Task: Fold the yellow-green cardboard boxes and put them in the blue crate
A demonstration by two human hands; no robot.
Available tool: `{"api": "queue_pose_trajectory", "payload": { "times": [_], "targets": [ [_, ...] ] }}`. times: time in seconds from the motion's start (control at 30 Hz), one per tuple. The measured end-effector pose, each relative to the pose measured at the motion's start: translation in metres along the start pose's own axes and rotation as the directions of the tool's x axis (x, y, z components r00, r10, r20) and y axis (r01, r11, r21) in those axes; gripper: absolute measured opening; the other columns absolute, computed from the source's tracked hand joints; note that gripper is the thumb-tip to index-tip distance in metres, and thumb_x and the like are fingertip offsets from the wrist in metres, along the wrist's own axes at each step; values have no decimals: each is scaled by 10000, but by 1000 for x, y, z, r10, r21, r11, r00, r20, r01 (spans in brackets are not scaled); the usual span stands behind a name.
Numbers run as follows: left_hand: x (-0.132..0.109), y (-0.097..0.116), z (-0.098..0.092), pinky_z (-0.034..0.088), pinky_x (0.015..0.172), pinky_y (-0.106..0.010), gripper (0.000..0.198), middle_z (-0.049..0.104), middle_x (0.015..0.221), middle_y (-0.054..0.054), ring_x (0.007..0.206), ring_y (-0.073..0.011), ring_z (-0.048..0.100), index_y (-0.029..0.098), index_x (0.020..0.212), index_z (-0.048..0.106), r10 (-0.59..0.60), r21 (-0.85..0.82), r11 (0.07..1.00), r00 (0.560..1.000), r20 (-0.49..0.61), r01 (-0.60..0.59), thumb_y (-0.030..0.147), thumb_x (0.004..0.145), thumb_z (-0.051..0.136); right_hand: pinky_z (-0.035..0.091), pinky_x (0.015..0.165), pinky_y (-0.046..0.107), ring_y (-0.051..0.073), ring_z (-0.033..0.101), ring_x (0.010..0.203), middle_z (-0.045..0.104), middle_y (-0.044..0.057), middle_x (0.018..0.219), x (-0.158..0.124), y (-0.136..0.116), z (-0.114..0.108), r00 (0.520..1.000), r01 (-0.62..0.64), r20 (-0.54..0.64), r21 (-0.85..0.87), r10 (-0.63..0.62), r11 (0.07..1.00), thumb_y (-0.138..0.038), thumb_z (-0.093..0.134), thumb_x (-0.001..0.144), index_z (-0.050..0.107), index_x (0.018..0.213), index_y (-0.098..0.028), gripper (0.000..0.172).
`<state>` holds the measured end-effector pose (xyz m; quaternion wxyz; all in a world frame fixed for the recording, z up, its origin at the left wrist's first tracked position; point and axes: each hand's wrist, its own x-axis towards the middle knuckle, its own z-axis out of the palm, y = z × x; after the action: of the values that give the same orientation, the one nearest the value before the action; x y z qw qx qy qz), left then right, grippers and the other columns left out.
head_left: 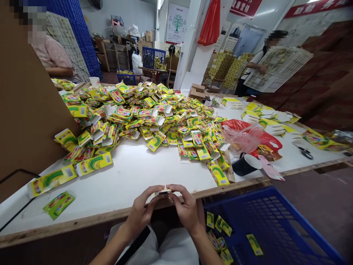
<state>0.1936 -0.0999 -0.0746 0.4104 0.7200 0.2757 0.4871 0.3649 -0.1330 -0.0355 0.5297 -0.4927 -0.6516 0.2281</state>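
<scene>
At the table's front edge, my left hand (142, 206) and my right hand (186, 209) pinch a small carton (162, 192) between their thumbs and fingers. Its end faces me and looks dark inside; most of its printing is hidden. Beyond my hands, a large heap of yellow, green and red cartons (143, 114) covers the back of the white table (132, 165), many with white end flaps standing up. Two flat cartons (95, 164) and a green packet (59, 204) lie to the left of my hands.
To my lower right stands a blue crate (292, 209) with several cartons inside. A dark cup (246, 164), a pink phone-like object (270, 168), red plastic bags (242, 132) and scissors (305, 151) lie on the right. Cardboard (33, 99) rises at left. A person carries a white crate (275, 70).
</scene>
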Motion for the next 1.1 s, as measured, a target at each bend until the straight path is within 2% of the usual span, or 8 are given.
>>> {"api": "queue_pose_trajectory", "payload": {
  "times": [0.1,0.17,0.37,0.57,0.8,1.0,1.1],
  "targets": [
    [9,5,-3,482,941,-372,274,608,1157,-69,1111,-195,557,230,1119,528,17,29,999,999,28,-18,126,890,420,497,852,337,187,615,963,667,38,976,7,-2,0,1000,17,7,21,-17,1000,-124,508,858,622,941,-246,187],
    [10,5,-4,482,943,-377,291,606,1155,-71,1111,-195,556,235,1144,505,21,28,999,1000,21,-21,123,883,441,495,859,353,193,611,971,663,41,988,8,-3,0,1000,20,5,31,-21,999,-123,509,857,619,936,-251,186],
    [-7,0,0,474,970,-421,428,554,1209,-81,1149,-208,539,266,1237,380,26,-57,998,999,-20,-27,83,861,472,511,839,349,198,627,944,677,40,975,-6,-7,-5,1000,17,19,5,-17,1000,-114,546,831,606,956,-255,198],
    [-15,3,1,480,959,-440,457,509,1260,-105,1140,-224,555,277,1262,307,11,-158,987,1000,4,-10,78,874,443,531,832,330,195,640,932,683,41,961,-12,-15,-7,1000,7,21,-67,-5,998,-108,573,812,603,1008,-250,244],
    [-10,9,5,482,951,-433,487,365,1381,-127,1188,-239,514,301,1276,244,-76,-310,949,995,-62,53,104,881,450,543,844,367,202,637,965,606,90,1125,-16,-7,1,996,-87,-10,68,88,994,-134,565,832,473,1170,-239,366],
    [-13,7,6,483,941,-423,477,417,1352,-113,1177,-226,525,307,1262,253,-81,-317,947,994,-79,52,111,878,457,539,838,374,199,635,959,612,82,1116,-20,-4,3,996,-80,-40,95,84,992,-140,566,833,480,1148,-252,345],
    [-11,5,5,475,947,-407,464,525,1265,-98,1142,-214,552,287,1267,305,-64,-235,971,995,-83,43,120,869,475,525,842,369,201,627,955,631,77,1076,-16,-4,3,997,-71,-38,28,72,997,-155,558,839,526,1149,-249,326]
  ]
}}
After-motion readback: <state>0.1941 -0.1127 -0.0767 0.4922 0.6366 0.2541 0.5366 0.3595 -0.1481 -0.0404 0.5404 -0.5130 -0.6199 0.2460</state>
